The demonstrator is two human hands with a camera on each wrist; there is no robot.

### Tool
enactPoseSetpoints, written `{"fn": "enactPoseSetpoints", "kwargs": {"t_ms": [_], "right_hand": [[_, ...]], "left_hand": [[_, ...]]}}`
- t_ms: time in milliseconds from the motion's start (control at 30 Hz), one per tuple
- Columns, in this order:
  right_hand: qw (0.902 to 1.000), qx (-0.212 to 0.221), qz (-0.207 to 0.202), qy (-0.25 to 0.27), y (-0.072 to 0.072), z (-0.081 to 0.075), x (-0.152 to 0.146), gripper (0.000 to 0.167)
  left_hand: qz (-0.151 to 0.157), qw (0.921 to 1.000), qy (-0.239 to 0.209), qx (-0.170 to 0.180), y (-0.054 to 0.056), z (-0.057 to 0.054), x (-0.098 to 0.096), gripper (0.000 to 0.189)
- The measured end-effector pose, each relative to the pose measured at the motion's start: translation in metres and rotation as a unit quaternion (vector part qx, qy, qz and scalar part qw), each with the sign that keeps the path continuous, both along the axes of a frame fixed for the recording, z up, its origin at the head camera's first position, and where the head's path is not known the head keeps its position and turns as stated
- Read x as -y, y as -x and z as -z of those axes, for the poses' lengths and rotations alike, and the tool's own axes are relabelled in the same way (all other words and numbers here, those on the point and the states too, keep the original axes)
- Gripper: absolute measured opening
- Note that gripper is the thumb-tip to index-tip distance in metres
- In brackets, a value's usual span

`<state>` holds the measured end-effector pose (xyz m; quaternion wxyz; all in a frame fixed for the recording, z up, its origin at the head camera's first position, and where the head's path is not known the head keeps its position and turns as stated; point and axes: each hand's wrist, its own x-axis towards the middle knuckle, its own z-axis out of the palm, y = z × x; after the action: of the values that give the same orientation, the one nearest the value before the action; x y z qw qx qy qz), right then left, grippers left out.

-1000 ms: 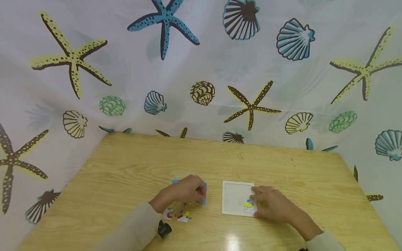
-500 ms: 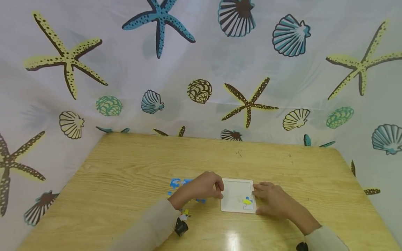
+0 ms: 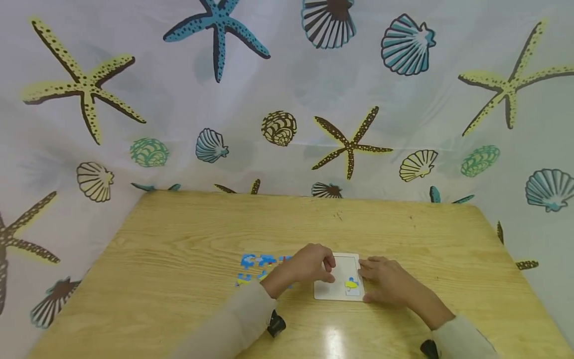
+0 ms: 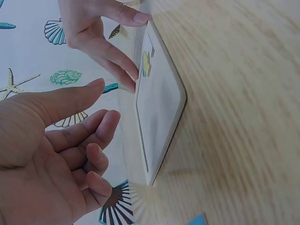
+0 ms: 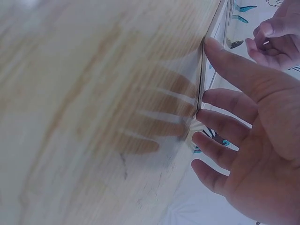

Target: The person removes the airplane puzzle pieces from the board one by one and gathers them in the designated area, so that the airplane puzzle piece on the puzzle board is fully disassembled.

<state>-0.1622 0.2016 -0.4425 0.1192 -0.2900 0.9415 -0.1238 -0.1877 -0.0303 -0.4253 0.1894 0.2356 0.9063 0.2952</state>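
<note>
A shallow white puzzle tray [image 3: 325, 294] lies on the table, with a yellow, blue and white jigsaw piece [image 3: 352, 285] in its near right corner. Over the tray's left side hovers my left hand [image 3: 311, 264]. The left wrist view shows its fingers loosely curled, the thumb apart from them, and nothing visible between. My right hand [image 3: 390, 281] touches the tray's right edge with thumb and fingertips, its fingers fairly straight and spread in the right wrist view. Several loose jigsaw pieces [image 3: 265, 260] lie left of the tray, partly hidden by my left forearm.
The wooden table [image 3: 202, 219] meets a white cloth [image 3: 242, 99] printed with starfish and shells at the back and both sides. A dark wrist device [image 3: 276, 324] sits below my left wrist.
My left hand has moved right, from above the loose pieces to over the tray's left side. My right hand stays at the tray's right edge. The head view has shifted slightly.
</note>
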Motion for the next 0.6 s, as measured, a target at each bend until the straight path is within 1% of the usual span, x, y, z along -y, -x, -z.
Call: {"fn": "enactPoseSetpoints", "kwargs": {"t_ms": [167,267,400,533,600], "right_hand": [[0.9999,-0.009,-0.006,0.003,0.001,-0.001,0.000,0.060],[0.9998,-0.012,-0.011,0.010,0.001,-0.002,0.000,0.060],[0.9997,-0.008,-0.015,0.015,0.001,-0.003,-0.001,0.061],[0.9997,-0.004,-0.013,0.020,0.001,-0.003,-0.002,0.061],[0.9997,0.001,-0.006,0.023,0.000,-0.002,-0.002,0.060]], "left_hand": [[-0.018,0.9998,-0.002,0.012,0.000,0.004,-0.010,0.026],[-0.023,0.9996,-0.003,0.015,-0.002,0.005,-0.014,0.028],[-0.010,0.9999,0.007,-0.001,-0.003,0.009,-0.021,0.029],[0.007,0.9995,0.024,-0.018,-0.005,0.015,-0.028,0.032],[0.012,0.9994,0.027,-0.021,-0.006,0.019,-0.031,0.033]]}}
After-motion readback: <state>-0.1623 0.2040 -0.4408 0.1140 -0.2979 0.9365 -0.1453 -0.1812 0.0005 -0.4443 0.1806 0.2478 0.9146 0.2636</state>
